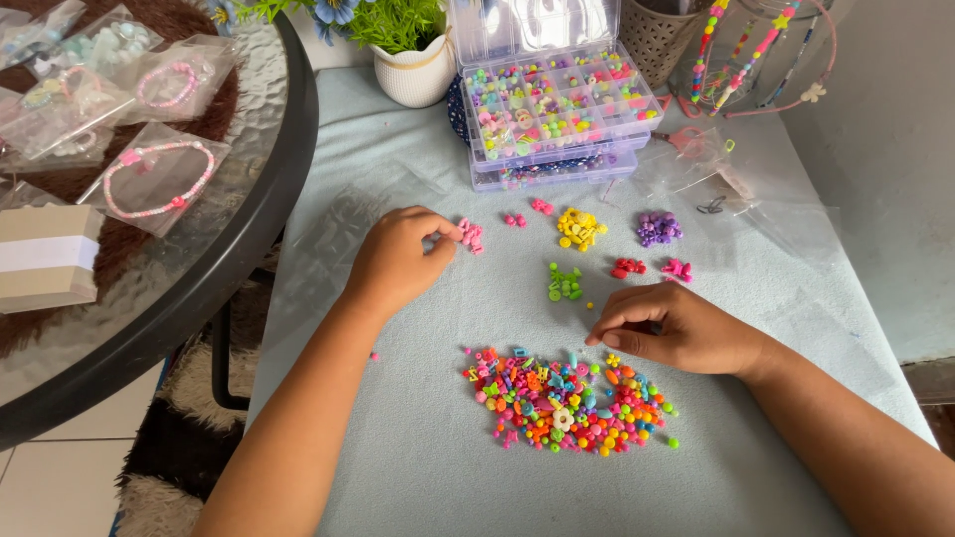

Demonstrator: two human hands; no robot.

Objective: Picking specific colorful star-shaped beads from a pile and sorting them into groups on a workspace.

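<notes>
Multicoloured mixed bead heap (567, 398), one, lay just below pinched-shut right hand (676, 330); seven small sorted piles beyond, left hand (398, 261) pinching at pink pile (471, 236); two stacked bead organiser boxes (557, 109) behind; black glass table (249, 199) crowding left.

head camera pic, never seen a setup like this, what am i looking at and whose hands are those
One picture, taken by a camera on a person's head, looking down at their own two bare hands. On a pale blue cloth lies a mixed bead pile, with small sorted heaps beyond: pink beads, yellow beads, green beads, purple beads. The left hand pinches at the pink beads. The right hand rests fingertips at the mixed pile's edge. A clear bead organizer box stands behind.
</notes>
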